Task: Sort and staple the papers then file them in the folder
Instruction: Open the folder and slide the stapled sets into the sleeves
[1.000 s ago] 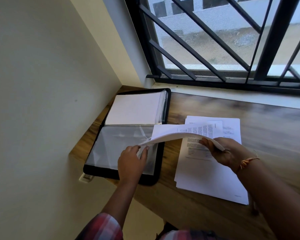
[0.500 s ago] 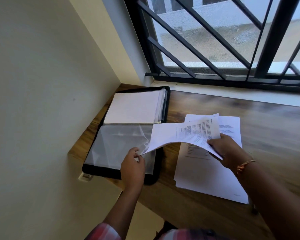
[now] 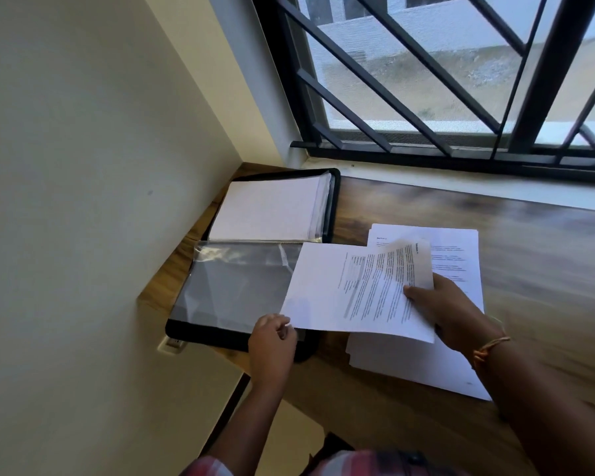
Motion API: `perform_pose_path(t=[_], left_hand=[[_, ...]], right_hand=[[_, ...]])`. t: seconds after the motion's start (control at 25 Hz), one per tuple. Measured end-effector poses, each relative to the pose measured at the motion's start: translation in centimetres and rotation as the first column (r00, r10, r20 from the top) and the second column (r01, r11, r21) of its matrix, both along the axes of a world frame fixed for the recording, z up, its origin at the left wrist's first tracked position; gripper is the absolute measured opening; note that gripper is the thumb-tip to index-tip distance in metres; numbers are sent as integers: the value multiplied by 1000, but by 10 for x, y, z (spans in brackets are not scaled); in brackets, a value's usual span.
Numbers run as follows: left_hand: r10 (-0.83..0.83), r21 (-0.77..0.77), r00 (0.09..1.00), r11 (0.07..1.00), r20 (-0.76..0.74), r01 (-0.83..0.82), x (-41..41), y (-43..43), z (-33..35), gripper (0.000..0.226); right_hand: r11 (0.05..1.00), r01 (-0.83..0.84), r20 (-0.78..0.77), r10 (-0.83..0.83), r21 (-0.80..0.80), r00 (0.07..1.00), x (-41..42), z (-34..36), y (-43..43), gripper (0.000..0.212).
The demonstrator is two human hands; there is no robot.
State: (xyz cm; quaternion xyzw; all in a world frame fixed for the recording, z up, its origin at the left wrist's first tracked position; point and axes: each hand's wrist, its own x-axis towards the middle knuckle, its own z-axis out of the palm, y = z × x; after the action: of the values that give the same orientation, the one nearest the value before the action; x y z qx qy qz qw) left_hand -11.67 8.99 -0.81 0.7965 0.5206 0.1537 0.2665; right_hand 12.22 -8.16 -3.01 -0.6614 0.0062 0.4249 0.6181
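A black folder point(image 3: 334, 201) lies open in the left corner of the wooden desk. Its far half holds a stack of white pages point(image 3: 268, 214); its near half shows a clear plastic sleeve point(image 3: 234, 286). My right hand point(image 3: 443, 310) grips a printed set of papers point(image 3: 354, 293), held flat and reaching left over the sleeve's right edge. My left hand point(image 3: 272, 341) pinches the sleeve's near right corner, just under the papers' lower left corner. More printed sheets point(image 3: 461, 249) lie on the desk beneath my right hand.
A cream wall runs along the left, tight against the folder. A barred window and a white sill point(image 3: 461, 187) close off the back. Bare wooden desk point(image 3: 547, 269) stretches to the right. A wall socket point(image 3: 172, 345) sits below the desk's left edge.
The papers in my right hand have flattened out and turned face up, moving left over the sleeve. My left hand has slid slightly toward the sleeve's near corner.
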Motion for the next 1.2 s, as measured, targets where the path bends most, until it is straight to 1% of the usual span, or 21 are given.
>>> perform_pose_path(t=[0.12,0.24,0.32,0.36,0.48,0.56,0.6,0.64,0.72,0.76,0.92,1.0,1.04,1.08,1.12,1.2], left_hand=[[53,-96,997,994,54,-47,-7,7,-8,25],[-33,-77,999,996,0,33,-14,13,-21,30],[-141,-29,984,990,-108,139,-18,15,-27,34],[-191,20,966,980,-177,197,-19,17,-28,37],[-271,177,899,922,-345,346,-25,28,-24,54],[-326,190,824,871,-462,452,-25,36,-20,61],[-355,191,795,847,-492,496,-24,40,-18,61],[-368,219,791,826,-489,519,-24,43,-16,57],[-360,301,825,806,-435,510,-24,50,-14,48],[-361,339,833,790,-419,512,-25,53,-13,47],[-454,442,795,664,-402,603,-22,62,-7,50],[-487,471,773,613,-407,635,-18,66,-1,51],[-499,474,766,601,-406,643,-17,68,3,51],[-508,476,765,598,-397,645,-16,71,7,51],[-513,481,768,599,-384,641,-15,74,12,51],[-527,493,771,595,-357,635,-13,80,19,52]], right_hand=[[1000,-17,-63,19,26,998,-3,-1,-3,33],[997,-48,-113,54,53,992,-10,0,-3,32],[996,-62,-115,69,63,991,-15,3,0,32],[996,-56,-126,65,68,990,-16,5,4,32],[996,-33,-178,46,77,983,-15,11,15,36],[995,-20,-221,40,95,974,-10,14,22,41],[994,-17,-232,42,107,972,-8,17,25,42],[993,-18,-240,46,117,970,-6,21,28,42],[991,-35,-243,66,129,968,-7,30,35,40],[989,-50,-246,82,136,966,-8,33,39,41],[974,-102,-269,156,204,950,-19,36,63,42],[974,-143,-255,185,175,949,-28,44,77,32],[978,-148,-251,182,148,951,-33,47,85,29],[984,-133,-233,159,123,959,-37,49,91,30],[992,-84,-194,102,99,976,-39,47,98,32],[991,126,-61,-123,38,990,-40,42,105,35]])
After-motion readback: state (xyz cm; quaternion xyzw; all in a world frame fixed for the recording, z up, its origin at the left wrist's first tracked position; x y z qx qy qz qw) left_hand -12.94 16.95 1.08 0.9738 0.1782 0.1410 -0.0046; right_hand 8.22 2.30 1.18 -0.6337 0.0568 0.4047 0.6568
